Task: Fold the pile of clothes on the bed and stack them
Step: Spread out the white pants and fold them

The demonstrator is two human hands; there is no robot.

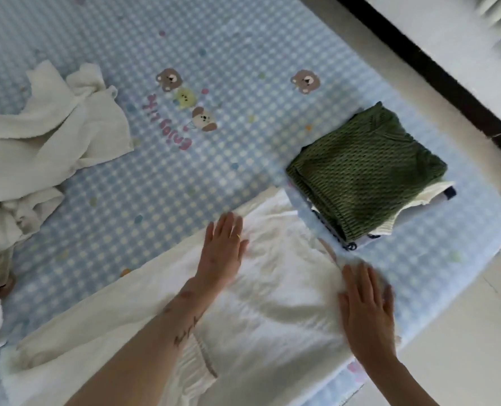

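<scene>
A white garment (pixel 278 291) with an elastic waistband lies spread flat along the near edge of the bed. My left hand (pixel 222 250) rests flat on its middle with straight fingers. My right hand (pixel 366 309) presses flat on the garment's right end, slightly blurred. To the right stands a stack of folded clothes topped by a green knit sweater (pixel 363 168), with white and dark-trimmed pieces under it. A loose cream garment (pixel 53 133) lies crumpled at the left.
The bed (pixel 214 48) has a blue checked sheet with bear prints. More crumpled white cloth (pixel 6 224) lies at the left edge. The bed's right corner borders a pale floor (pixel 477 332) and a dark strip (pixel 436 77).
</scene>
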